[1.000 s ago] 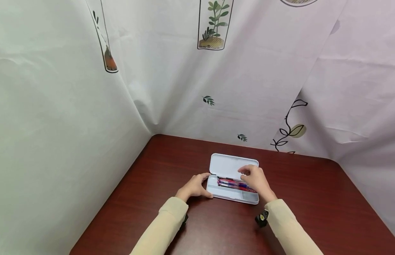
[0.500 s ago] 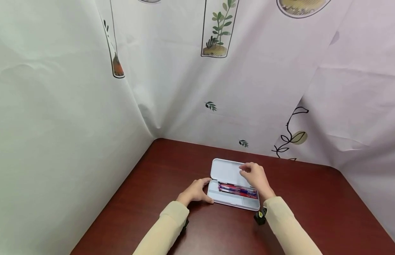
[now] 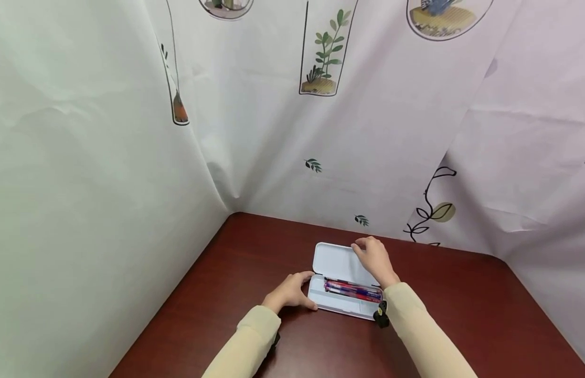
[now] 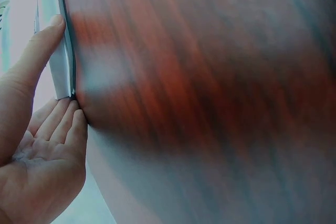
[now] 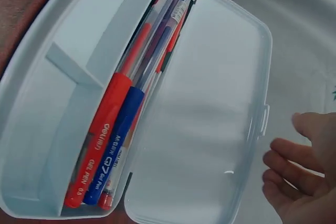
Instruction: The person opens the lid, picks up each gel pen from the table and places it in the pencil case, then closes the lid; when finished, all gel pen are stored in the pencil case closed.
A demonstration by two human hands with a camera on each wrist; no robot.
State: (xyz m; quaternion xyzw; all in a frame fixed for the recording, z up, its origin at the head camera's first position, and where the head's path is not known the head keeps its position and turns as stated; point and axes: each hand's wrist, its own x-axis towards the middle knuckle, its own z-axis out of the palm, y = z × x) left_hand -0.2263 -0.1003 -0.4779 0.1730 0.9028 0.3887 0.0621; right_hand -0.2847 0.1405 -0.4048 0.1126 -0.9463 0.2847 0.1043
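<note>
A white pencil case [image 3: 337,303] lies on the table with its lid [image 3: 334,261] folded back. My left hand [image 3: 292,293] holds the case's left end, thumb on the front wall [image 4: 63,64] and fingers at the far corner. Inside, in the long compartment by the hinge, lie several pens, among them a red gel pen [image 5: 100,140] and a blue gel pen [image 5: 118,140]. My right hand [image 3: 373,258] hovers over the lid's right part in the head view. In the right wrist view its fingers are loosely bent and hold nothing, just beyond the lid's clasp [image 5: 265,120].
A divider [image 5: 73,66] splits the case's front compartment. The table [image 3: 259,252] is dark reddish wood. White cloth [image 3: 268,136] printed with plants hangs behind the table and at its sides. A small black device [image 3: 381,315] sits at the right wrist.
My right hand has moved from above the pens toward the lid's far edge. My left hand keeps its place on the case. The head view has tilted slightly upward.
</note>
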